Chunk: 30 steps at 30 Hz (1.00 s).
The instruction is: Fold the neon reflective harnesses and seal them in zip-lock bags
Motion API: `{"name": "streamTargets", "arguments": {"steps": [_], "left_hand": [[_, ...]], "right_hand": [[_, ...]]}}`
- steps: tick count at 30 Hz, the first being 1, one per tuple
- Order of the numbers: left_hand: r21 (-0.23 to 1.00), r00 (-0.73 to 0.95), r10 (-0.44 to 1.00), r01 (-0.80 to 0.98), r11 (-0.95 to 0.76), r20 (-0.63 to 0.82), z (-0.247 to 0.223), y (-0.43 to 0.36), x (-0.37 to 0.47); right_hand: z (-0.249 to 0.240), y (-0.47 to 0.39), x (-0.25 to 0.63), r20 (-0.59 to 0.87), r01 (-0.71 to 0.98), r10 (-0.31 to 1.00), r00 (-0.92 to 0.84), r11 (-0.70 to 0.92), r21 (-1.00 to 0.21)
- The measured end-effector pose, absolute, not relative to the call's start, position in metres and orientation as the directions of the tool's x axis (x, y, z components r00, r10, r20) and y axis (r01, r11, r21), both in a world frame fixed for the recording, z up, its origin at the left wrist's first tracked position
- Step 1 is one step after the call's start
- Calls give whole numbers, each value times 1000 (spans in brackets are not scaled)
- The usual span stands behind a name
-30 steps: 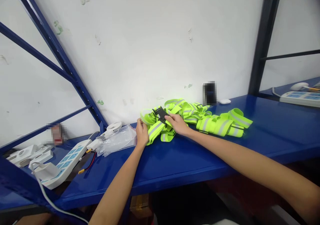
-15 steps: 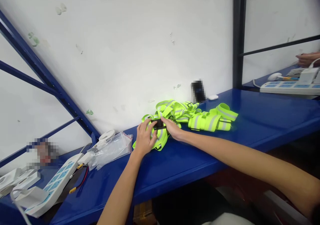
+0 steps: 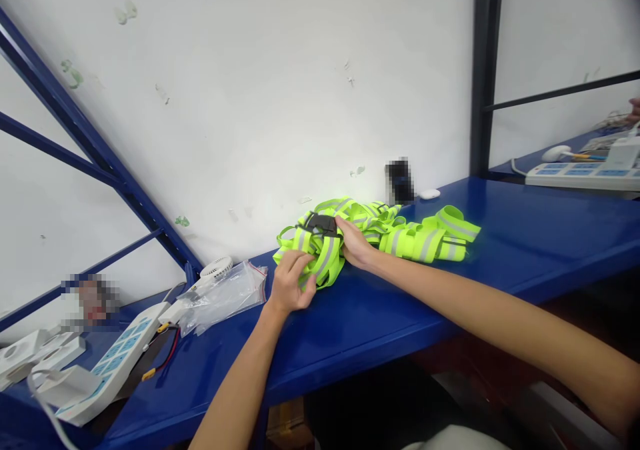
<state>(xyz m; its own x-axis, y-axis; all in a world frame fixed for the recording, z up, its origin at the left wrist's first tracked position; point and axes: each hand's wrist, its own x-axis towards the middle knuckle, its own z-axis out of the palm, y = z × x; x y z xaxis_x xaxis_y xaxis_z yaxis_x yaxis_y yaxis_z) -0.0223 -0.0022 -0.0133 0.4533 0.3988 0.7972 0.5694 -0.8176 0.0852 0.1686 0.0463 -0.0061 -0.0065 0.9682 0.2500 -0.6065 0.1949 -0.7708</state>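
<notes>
A bundle of neon-yellow reflective straps (image 3: 327,253) with grey stripes lies at the middle of the blue table, a black plastic buckle (image 3: 321,224) on top of it. My left hand (image 3: 291,282) is at the bundle's near left side, its fingers curled and closed on a strap. From the right, my right hand (image 3: 354,243) grips the bundle beside the buckle, thumb on top; its other fingers are mostly hidden by the straps. More of the same straps (image 3: 425,240) lie loosely rolled to the right, with small black fittings.
Clear plastic bags (image 3: 225,298) and a small white fan (image 3: 217,267) are left of the bundle. Power strips (image 3: 115,363) run along the left edge. A blurred dark phone-like object (image 3: 400,181) leans on the wall, beside a white case (image 3: 429,195). Another person's hand (image 3: 634,111) shows far right.
My left hand has moved down off the buckle to the strap below it. The buckle now sits higher and is more exposed. My right hand remains beside it.
</notes>
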Motion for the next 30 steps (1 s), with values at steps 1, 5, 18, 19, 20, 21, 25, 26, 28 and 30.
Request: {"name": "streamTargets", "arguments": {"steps": [1,5,18,19,20,21,25,26,28,30], "left_hand": [[210,427,454,505,-837,782,-14,-3,-19],[754,49,776,203,-624,629,-14,5,-10],[820,86,842,195,-538,532,-12,9,-16],[837,53,851,161,-524,522,-12,8,-15],[852,24,859,119,-510,511,-11,8,-14],[863,2,866,70,-499,501,-11,9,-14],[897,18,898,-76,-436,439,-12,11,-15],[905,25,907,-79,-418,421,-13,11,-15],[911,-4,912,-39,-411,411,-16,12,-15],[895,-69,892,33,-446,447,-18,11,-15]], "right_hand": [[-5,46,170,244,-612,970,-12,186,-768],[-4,38,170,243,-584,963,-113,134,-801],[-9,29,180,664,128,682,-306,720,-682],[-11,31,179,689,202,688,-229,726,-658],[-13,31,177,695,258,701,-157,709,-656],[-14,31,175,683,289,723,-106,679,-674],[-16,21,165,580,135,797,-170,602,-787],[-16,18,163,558,42,800,-222,580,-814],[-15,13,159,523,-142,798,-301,505,-852],[-16,9,157,488,-245,803,-341,425,-871]]}}
